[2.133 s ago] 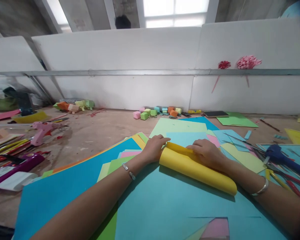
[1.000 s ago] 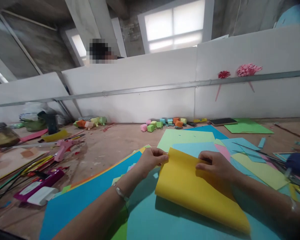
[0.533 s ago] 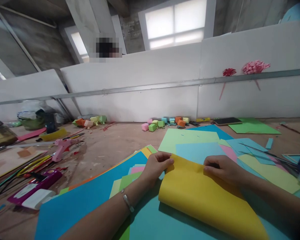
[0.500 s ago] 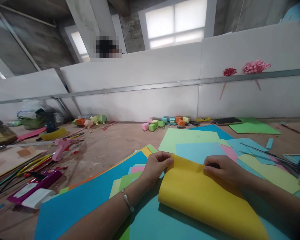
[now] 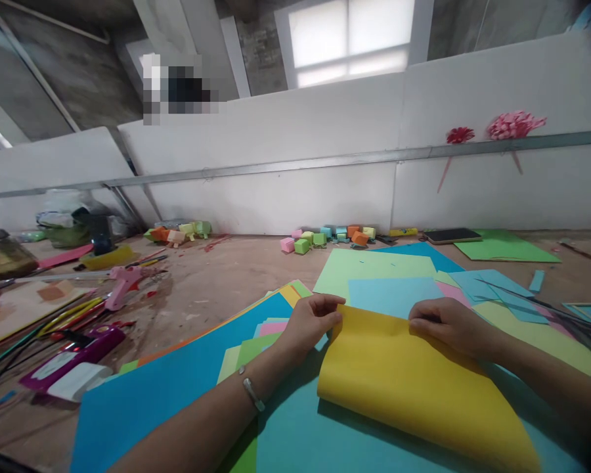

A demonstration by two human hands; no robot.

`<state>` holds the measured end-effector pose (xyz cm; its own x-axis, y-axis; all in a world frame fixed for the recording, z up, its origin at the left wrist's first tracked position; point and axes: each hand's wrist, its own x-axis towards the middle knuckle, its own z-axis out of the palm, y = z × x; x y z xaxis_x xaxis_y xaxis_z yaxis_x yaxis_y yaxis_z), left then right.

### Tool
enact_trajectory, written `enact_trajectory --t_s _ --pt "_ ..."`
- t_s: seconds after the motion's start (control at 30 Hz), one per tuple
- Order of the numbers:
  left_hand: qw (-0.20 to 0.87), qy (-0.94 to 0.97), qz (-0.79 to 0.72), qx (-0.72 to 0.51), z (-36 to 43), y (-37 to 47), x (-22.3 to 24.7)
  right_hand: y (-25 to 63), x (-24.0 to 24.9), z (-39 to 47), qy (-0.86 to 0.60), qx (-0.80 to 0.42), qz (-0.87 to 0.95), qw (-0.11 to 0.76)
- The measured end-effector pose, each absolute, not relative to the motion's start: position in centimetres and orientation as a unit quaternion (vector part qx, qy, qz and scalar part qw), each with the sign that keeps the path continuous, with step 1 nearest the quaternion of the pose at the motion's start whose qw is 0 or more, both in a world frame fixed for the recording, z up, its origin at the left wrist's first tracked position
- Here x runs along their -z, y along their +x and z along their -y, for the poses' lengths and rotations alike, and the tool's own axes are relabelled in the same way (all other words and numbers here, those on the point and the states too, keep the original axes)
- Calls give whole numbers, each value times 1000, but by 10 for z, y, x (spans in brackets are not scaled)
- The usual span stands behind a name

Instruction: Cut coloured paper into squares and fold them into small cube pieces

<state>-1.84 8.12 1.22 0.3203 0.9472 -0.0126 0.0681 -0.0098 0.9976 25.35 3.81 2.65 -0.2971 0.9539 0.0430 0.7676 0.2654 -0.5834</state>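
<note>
A yellow sheet of paper (image 5: 404, 381) is bent over into a wide curve toward me, its rounded fold low and its edge at the far side. My left hand (image 5: 311, 325) pinches the far left corner between thumb and fingers. Along the same edge, further right, my right hand (image 5: 448, 325) grips the paper with curled fingers. Beneath the yellow sheet lies a light blue sheet (image 5: 295, 427). A darker blue sheet (image 5: 167, 394) extends out to the left under my left forearm.
A pink glue gun (image 5: 125, 286) and a purple device with a white block (image 5: 76, 381) lie at left. Small paper cubes (image 5: 303, 245) sit near the white partition (image 5: 276, 197). Pale green paper (image 5: 374, 266), a black phone (image 5: 452, 235) and scissors-like dark tools lie beyond and to the right.
The view has shifted slightly. My right hand has slid a little to the right along the yellow paper's edge, while my left hand keeps its pinch on the corner.
</note>
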Motion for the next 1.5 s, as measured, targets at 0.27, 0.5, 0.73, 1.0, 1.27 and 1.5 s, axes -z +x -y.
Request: enact_trajectory --t_s 0.27,0.5,0.73,1.0,1.27,1.5 --pt "430 670 -477 -371 -83 -19 -18 250 -28 -37 -550 -244 775 192" --pt "254 748 -523 -320 -88 -25 -19 269 -40 -41 -538 -362 750 134" --pt "181 762 -529 -328 -90 -28 -18 276 -40 -43 -570 -391 699 184" --pt "205 761 -538 -301 -92 -29 -15 275 -36 -46 -616 -329 680 224" --pt "277 778 -514 -232 -86 -28 -26 274 -41 -46 -641 -232 710 175" --pt "198 829 -501 -151 -75 -22 -31 268 -38 -44 -642 -131 740 152"
